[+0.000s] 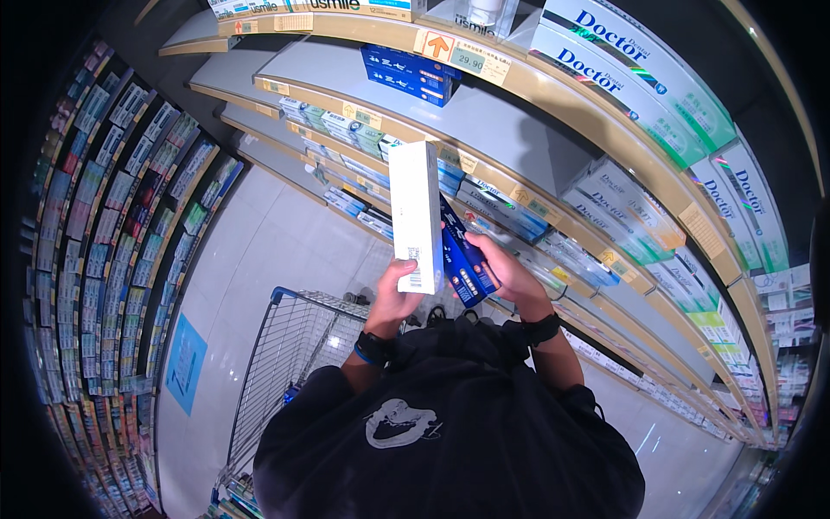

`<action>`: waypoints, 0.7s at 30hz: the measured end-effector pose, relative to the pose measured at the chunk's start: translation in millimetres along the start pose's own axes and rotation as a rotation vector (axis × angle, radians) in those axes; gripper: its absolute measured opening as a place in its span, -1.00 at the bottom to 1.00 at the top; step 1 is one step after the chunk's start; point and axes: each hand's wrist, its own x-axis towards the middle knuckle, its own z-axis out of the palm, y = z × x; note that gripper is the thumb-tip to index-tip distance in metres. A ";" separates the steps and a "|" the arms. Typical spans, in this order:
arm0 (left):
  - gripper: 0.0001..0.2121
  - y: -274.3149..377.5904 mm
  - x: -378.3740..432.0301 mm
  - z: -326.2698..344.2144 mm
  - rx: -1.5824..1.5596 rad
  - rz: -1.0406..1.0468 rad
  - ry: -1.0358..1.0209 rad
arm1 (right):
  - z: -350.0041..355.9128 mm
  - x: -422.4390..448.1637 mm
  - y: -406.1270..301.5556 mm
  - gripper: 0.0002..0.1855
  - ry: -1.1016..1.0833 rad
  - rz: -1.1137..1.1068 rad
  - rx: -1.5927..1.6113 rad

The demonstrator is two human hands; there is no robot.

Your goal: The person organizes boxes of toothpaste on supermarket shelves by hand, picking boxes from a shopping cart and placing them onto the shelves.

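My left hand [397, 289] grips the lower end of a long white carton [415, 214], thumb beside a barcode printed near its bottom. The carton stands nearly upright in view, with a mostly plain side facing me. Just right of it, my right hand [512, 269] holds a dark blue toothpaste box [465, 259] with white and orange print, tilted to the left at its top. The white carton overlaps part of the blue box. Similar blue toothpaste boxes [408, 74] lie stacked on the shelf ahead of my hands.
Curved store shelves [499, 123] with price tags run ahead and to the right, holding Dental Doctor boxes [622, 78] and other cartons. A wire shopping cart [259, 363] stands at my left. Beyond the tiled floor [240, 227] is another packed shelf [110, 214].
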 end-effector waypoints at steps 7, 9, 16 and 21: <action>-0.31 3.8 7.7 21.3 0.014 0.068 0.176 | 14.9 -6.2 -2.6 -0.44 -0.020 -0.242 -0.223; -0.38 1.9 10.0 12.5 0.015 0.072 0.170 | 10.1 -13.3 -6.5 -0.34 -0.036 -0.195 -0.312; -0.64 2.8 23.2 5.7 1.246 0.336 0.144 | -4.2 -3.8 6.4 -0.19 0.015 -0.705 -0.817; -0.47 4.4 23.1 33.7 1.541 0.435 0.086 | 18.5 3.1 8.5 -0.37 0.136 -0.610 -0.553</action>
